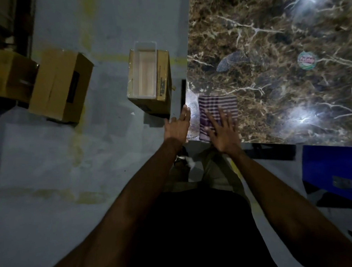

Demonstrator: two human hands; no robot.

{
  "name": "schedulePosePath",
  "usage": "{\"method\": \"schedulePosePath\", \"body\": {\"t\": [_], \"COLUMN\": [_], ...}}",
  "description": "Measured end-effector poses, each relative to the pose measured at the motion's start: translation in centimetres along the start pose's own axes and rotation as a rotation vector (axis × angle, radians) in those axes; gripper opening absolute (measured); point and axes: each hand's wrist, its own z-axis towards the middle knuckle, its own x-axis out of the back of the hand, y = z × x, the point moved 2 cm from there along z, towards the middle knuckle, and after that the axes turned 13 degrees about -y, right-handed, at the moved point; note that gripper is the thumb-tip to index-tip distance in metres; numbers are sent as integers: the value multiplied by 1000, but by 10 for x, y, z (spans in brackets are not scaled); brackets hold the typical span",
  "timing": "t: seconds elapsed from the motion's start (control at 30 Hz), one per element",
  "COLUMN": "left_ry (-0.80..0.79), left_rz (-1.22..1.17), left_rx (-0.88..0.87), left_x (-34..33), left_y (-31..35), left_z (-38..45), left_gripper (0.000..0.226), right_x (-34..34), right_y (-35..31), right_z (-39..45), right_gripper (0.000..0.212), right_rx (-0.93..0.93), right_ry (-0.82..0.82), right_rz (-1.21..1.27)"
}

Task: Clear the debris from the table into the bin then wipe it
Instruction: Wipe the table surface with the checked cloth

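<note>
Looks like the wipe step's starting: right hand (223,131) spread flat on the striped cloth (217,109) at the table's (267,38) near-left corner, left hand (178,126) open beside it, though that round lid (307,60) farther right probably needs binning in the box (148,78) first.

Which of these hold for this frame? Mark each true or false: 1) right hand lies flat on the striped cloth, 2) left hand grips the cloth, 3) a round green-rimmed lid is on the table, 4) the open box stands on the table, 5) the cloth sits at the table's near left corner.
1) The right hand lies flat on the striped cloth: true.
2) The left hand grips the cloth: false; it is open, beside the table edge, off the cloth.
3) A round lid is on the table: true.
4) The open box stands on the table: false; it stands on the floor, left of the table.
5) Cloth at the near left corner: true.
</note>
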Motion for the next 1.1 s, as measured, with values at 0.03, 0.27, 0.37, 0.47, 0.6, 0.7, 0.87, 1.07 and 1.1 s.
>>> {"method": "schedulePosePath", "body": {"t": [0.03,0.27,0.37,0.47,0.6,0.7,0.87,1.07,1.1], "left_ry": [-2,53,132,193,198,99,91,110,108], "left_rz": [-6,-8,22,53,75,-47,-93,-40,-36], "left_rx": [0,-1,-24,-16,5,3,62,71,71], "left_x": [0,-3,-6,-10,-8,-4,1,-5,-7], "left_y": [1,-1,-2,-3,-6,-2,4,9,9], "left_z": [0,0,-2,-1,-3,3,0,7,8], "left_gripper": [133,120,112,100,112,104,112,112,114], "right_x": [4,25,7,-10,1,21,14,-5,-1], "right_y": [11,-29,-40,-23,17,15,-23,29,37], "right_z": [-2,61,51,24,9,38,53,3,1], "right_gripper": [64,63,61,61,62,63,61,61,61], "right_rx": [-25,-123,8,61,13,-70,40,163,117], "right_ry": [2,132,129,78,68,118,103,70,78], "right_rz": [15,50,-36,-112,-88,-14,-89,-214,-181]}}
